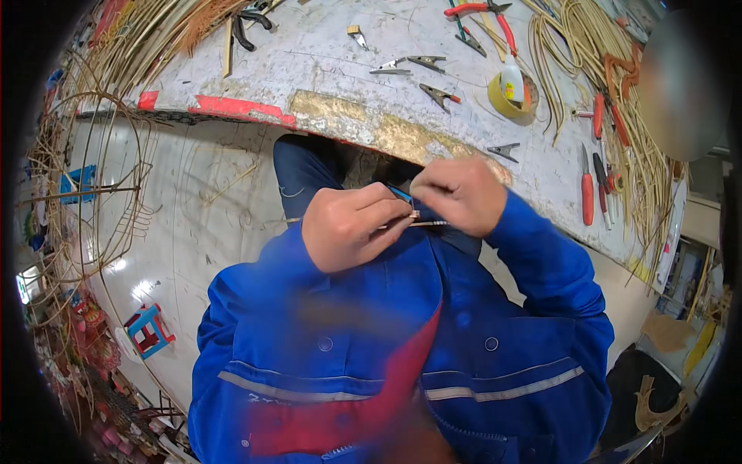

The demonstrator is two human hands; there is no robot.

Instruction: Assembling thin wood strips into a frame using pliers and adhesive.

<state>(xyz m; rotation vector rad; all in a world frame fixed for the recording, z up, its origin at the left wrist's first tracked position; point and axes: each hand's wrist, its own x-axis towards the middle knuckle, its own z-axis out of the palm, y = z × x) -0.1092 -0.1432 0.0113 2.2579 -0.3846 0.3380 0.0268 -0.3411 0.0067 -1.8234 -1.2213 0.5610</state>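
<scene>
Close to my chest, my left hand (pixel 352 228) pinches a thin pale stick (pixel 430 224), which looks like a split of cane or bamboo. Its end sticks out to the right of the fingertips and has whitish marks or a wrapping on it. A small light-coloured bit sits at the fingertips, too small to make out. My right hand (pixel 464 197) is just above and to the right, with thumb and fingers pressed together. Whatever lies in that pinch is hidden. Both hands are over my lap, in front of the table's near edge.
On the worn table (pixel 340 66) lie spring clamps (pixel 439 97), a yellow tape roll (pixel 510 97), red-handled pliers (pixel 487 11) and a red-handled knife (pixel 587 189). Bundles of cane strips (pixel 576 39) lie at both far corners. A wire-like frame (pixel 100 185) stands at left, beside a blue stool (pixel 147 331).
</scene>
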